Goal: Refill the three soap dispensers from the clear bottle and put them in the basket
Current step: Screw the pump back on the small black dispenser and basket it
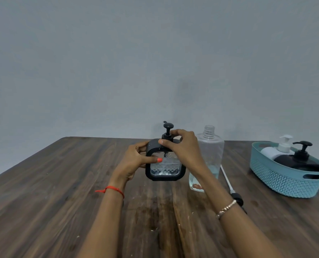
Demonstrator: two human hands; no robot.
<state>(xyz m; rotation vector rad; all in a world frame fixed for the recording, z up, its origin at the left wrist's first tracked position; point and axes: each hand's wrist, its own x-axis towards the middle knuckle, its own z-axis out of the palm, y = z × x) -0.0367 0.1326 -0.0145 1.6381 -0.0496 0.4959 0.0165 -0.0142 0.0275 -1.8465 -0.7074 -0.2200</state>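
Her left hand [136,161] grips the black-framed glass dispenser [165,164]; her right hand [181,148] pinches its pump collar [167,137], basket [285,181] well apart

Black-framed dispenser [165,165] upright, clear bottle [210,151] uncapped

Bare tabletop [52,192] fills the frame's left half, open to a hand. Right of centre stands the clear bottle [210,155], a loose pump tube [226,178] lying between it and the basket [277,181] at far right.
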